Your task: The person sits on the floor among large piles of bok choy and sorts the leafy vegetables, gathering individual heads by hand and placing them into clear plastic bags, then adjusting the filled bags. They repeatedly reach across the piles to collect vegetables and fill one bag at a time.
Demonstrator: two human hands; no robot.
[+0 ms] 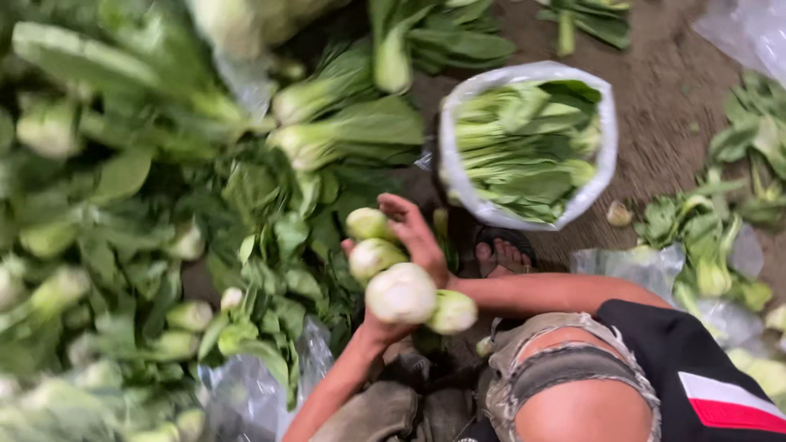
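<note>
Ground: bare dirt floor (655, 98) strewn with loose greens.
Bundle: we clasp bok choy heads (401, 282) between left hand (385, 331) and right hand (417, 237), above the leaf pile (164, 205).
Handling: we judge stems firm, leaves soft; hold by the bases.
Hidden: left fingers covered.
Nearby: filled white sack (602, 176).

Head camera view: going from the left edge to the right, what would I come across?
Big heap of bok choy → bunch of bok choy stems gathered in both hands → white sack packed with greens → scattered leaves on the ground.
</note>
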